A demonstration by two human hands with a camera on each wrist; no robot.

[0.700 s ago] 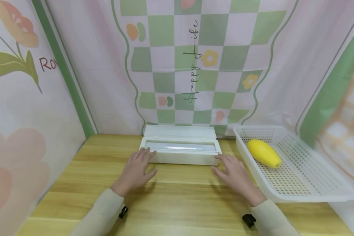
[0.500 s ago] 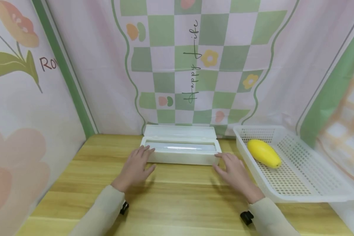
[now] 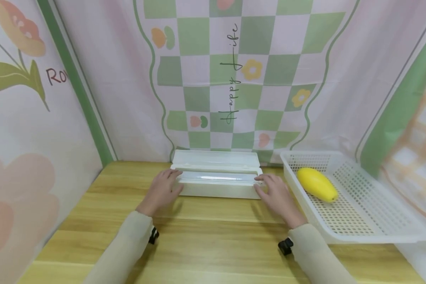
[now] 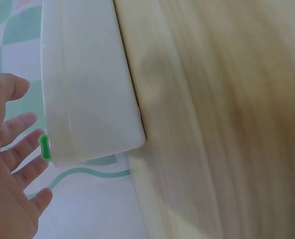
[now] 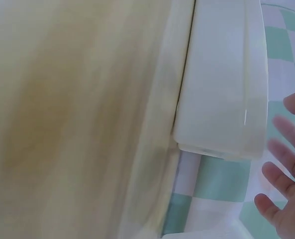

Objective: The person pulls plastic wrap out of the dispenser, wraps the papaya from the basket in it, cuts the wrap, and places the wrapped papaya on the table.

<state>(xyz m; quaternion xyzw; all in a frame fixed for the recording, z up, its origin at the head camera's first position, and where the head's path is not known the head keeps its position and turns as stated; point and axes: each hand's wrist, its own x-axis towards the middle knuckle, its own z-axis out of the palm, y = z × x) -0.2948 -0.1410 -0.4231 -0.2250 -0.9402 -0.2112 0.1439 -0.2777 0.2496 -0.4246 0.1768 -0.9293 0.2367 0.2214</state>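
A long white cling film dispenser box [image 3: 218, 190] stands on the table, its lid [image 3: 215, 159] tipped back. A pale roll-like cylinder [image 3: 216, 176] shows inside, reflecting light. My left hand [image 3: 160, 190] hovers by the box's left end, fingers spread and relaxed, holding nothing. In the left wrist view, a small green tab [image 4: 45, 148] sticks out at that end, close to the fingers. Over the right end is my right hand [image 3: 277, 196], fingers loosely spread. The right wrist view shows these fingers [image 5: 279, 179] apart from the box.
To the right stands a white perforated plastic basket [image 3: 387, 236] with a yellow papaya-shaped fruit [image 3: 317, 184] in it. The wooden table [image 3: 213, 244] ends behind at a green-and-white checkered curtain [image 3: 234, 79], close behind the lid.
Both hands have risen slightly and moved forward over the box's ends, the right one also inward to the left. The box, basket and fruit stay in place.
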